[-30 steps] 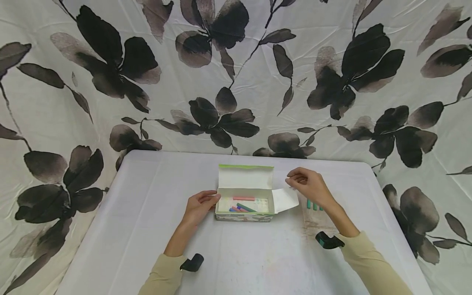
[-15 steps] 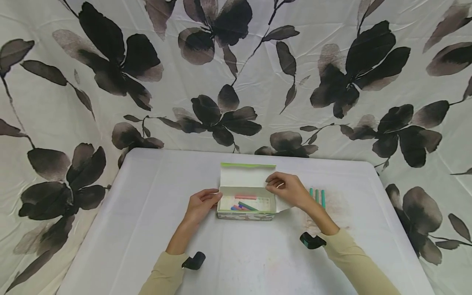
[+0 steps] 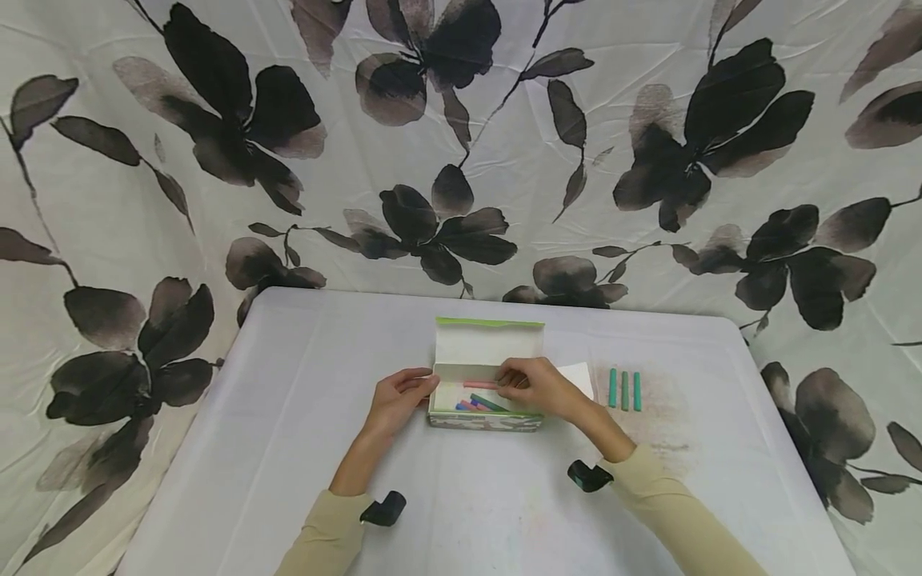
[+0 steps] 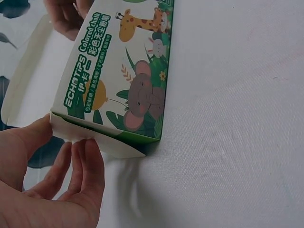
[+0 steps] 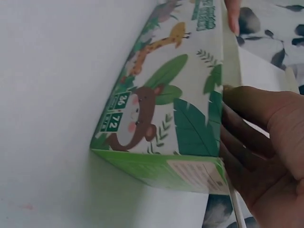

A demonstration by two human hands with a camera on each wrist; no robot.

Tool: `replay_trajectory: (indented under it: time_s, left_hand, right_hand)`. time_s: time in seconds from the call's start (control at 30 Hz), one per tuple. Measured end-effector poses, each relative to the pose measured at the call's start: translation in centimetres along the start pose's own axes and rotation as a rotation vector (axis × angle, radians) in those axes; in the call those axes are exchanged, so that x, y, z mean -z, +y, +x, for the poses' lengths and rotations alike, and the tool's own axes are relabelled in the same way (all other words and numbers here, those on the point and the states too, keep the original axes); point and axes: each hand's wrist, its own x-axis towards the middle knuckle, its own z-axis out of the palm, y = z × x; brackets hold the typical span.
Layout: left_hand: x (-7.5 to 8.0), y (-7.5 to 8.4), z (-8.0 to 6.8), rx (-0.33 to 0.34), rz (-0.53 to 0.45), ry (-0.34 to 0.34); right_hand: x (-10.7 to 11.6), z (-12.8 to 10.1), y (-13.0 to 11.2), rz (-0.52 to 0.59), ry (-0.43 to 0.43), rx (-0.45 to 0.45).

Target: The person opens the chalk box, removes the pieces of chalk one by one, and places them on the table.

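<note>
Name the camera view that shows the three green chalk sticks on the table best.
The head view. The three green chalk sticks lie side by side on the table, right of the chalk box, unobstructed. The left wrist and right wrist views show only the box's printed side and the hands; the sticks are out of frame.

Head view down over table, wrist views close, low, sharing chalk box (image 3: 486, 396).
</note>
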Motion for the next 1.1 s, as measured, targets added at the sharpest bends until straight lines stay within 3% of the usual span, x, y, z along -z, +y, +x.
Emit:
replay_trajectory:
  time_s: [0.17, 0.27, 0.53, 0.8, 1.1]
  left_hand:
    - [-0.2, 0.1, -0.1, 0.005, 0.003, -0.004]
    - [-0.2, 0.0, -0.1, 0.004, 0.001, -0.009]
    - [-0.3, -0.1, -0.1, 0.007, 0.013, -0.004]
    - [-0.4, 0.1, -0.3, 0.009, 0.014, 0.003]
    - [-0.2, 0.3, -0.4, 0.006, 0.010, 0.004]
  right_hand:
    - [-0.8, 0.4, 0.1, -0.013, -0.096, 0.003]
    - [-1.2, 0.6, -0.1, -0.076, -0.139, -0.011]
    - [-1.9, 1.5, -1.0, -0.177, -0.250, -0.105]
    - [-1.9, 1.9, -1.0, -0.180, -0.270, -0.128]
    - [-1.9, 2.2, -0.6, -0.172, -0.255, -0.081]
